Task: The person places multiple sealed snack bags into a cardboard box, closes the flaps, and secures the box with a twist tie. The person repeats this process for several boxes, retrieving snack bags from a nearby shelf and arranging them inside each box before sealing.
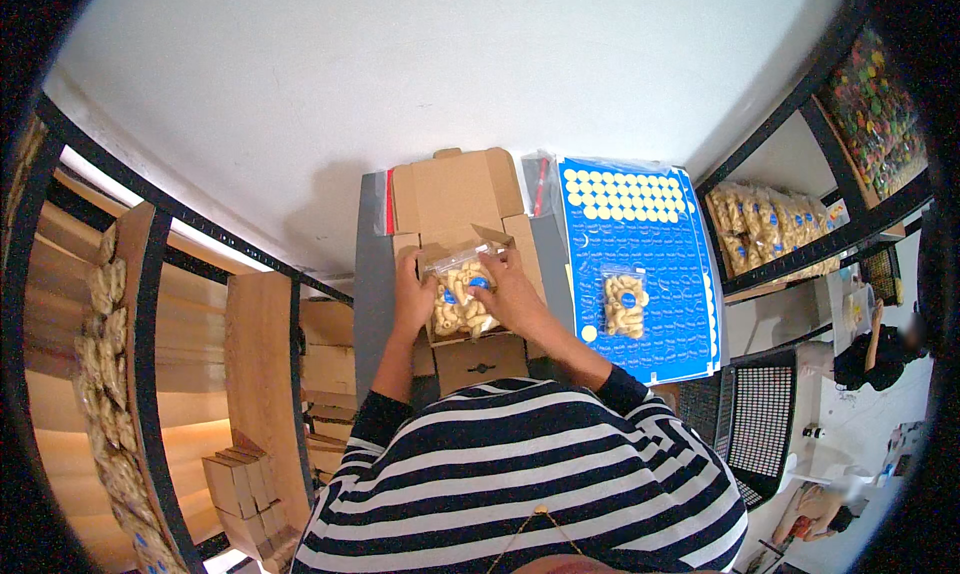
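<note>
An open cardboard box (459,195) lies before me on a grey table, its lid folded back towards the wall. Clear zip bags of pale, curved puffed snacks (459,315), with round blue stickers, fill its lower part. My left hand (415,293) is at the left edge of the box, fingers against the bags; whether it grips one I cannot tell. My right hand (510,289) holds the upper right of a bag, thumb near a blue sticker. Another snack bag (624,304) with a blue sticker lies on blue sticker sheets (660,251) to the right.
A red item in clear plastic (540,184) lies between box and sheets. Racks at both sides hold more snack bags (772,225) and small cardboard boxes (240,484). Black perforated crates (757,424) stand at the right; beyond them are two people (874,356), (817,514).
</note>
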The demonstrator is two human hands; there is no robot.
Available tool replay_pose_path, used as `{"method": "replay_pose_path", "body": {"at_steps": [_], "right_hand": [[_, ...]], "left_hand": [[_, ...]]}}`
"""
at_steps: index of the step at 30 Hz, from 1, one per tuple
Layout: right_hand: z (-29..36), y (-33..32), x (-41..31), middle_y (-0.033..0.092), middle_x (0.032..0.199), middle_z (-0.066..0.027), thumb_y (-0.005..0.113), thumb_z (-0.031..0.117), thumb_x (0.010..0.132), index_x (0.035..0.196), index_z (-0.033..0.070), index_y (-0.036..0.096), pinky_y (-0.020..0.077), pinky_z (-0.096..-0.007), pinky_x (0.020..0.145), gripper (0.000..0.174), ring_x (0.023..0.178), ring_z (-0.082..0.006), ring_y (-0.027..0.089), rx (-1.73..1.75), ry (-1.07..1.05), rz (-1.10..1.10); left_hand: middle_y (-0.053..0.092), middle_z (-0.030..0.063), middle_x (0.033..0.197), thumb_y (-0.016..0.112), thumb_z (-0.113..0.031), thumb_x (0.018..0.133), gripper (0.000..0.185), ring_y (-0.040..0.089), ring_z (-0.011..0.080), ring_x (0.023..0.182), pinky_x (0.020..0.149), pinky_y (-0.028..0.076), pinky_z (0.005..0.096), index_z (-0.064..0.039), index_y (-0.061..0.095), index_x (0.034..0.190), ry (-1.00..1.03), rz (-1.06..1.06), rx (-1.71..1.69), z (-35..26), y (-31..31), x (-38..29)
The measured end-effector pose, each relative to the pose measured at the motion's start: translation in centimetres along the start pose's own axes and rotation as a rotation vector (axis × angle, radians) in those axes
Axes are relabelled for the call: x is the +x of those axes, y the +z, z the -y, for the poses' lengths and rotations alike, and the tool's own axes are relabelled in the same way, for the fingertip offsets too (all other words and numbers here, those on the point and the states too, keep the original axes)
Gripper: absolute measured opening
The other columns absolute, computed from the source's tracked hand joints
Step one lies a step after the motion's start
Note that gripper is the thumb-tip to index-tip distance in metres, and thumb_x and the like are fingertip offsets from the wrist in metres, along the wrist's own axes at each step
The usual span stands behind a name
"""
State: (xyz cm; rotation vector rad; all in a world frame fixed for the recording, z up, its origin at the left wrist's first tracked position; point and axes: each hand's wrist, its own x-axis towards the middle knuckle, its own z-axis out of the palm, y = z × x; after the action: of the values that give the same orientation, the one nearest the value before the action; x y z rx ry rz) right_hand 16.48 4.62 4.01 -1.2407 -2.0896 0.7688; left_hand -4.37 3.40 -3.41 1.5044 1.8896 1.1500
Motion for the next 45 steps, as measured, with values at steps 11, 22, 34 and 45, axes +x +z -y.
{"method": "replay_pose_path", "body": {"at_steps": [11, 22, 34, 45], "right_hand": [[-0.5, 2.8, -1.0, 0.032, 0.158, -0.0152, 0.059, 0.048, 0.092, 0.141, 0.013, 0.052, 0.0237, -0.0708, 0.11, 0.061, 0.147, -0.0403, 0.024, -0.43, -0.237, 0.194], [0.3, 2.8, -1.0, 0.038, 0.153, -0.0182, 0.055, 0.05, 0.094, 0.145, 0.013, 0.047, 0.0249, -0.0708, 0.109, 0.063, 0.145, -0.0423, 0.026, -0.398, -0.153, 0.189], [-0.6, -0.3, -0.3, 0.047, 0.142, -0.0214, 0.064, 0.032, 0.092, 0.138, 0.006, 0.052, 0.0298, -0.0506, 0.115, 0.054, 0.138, -0.0409, 0.038, 0.164, -0.063, -0.034], [-4.9, -4.0, -2.5, 0.059, 0.107, -0.0183, 0.066, 0.024, 0.09, 0.104, 0.003, 0.068, 0.0424, -0.0482, 0.093, 0.025, 0.105, -0.0384, 0.053, -0.021, 0.091, -0.133]], "left_hand": [[0.053, 0.0231, 0.131, 0.063, -0.001, 0.081, 0.054, 0.05, 0.0383, 0.125, 0.107, 0.039, 0.0437, -0.002, 0.049, 0.133, -0.013, 0.006, -0.053, 1.5, 0.8, -0.1], [0.053, 0.0233, 0.13, 0.062, -0.005, 0.082, 0.053, 0.05, 0.0394, 0.124, 0.108, 0.038, 0.0436, -0.002, 0.049, 0.133, -0.022, 0.015, -0.037, 0.9, 0.2, -0.1], [0.053, 0.0227, 0.131, 0.061, -0.006, 0.084, 0.052, 0.05, 0.0386, 0.125, 0.108, 0.037, 0.0427, 0.0, 0.049, 0.134, -0.067, 0.032, -0.006, 0.0, -0.1, -0.2], [0.051, 0.0227, 0.136, 0.06, -0.015, 0.092, 0.052, 0.048, 0.0372, 0.128, 0.111, 0.036, 0.0431, 0.001, 0.046, 0.139, -0.033, -0.019, 0.049, 1.2, 0.3, -0.1]]}}
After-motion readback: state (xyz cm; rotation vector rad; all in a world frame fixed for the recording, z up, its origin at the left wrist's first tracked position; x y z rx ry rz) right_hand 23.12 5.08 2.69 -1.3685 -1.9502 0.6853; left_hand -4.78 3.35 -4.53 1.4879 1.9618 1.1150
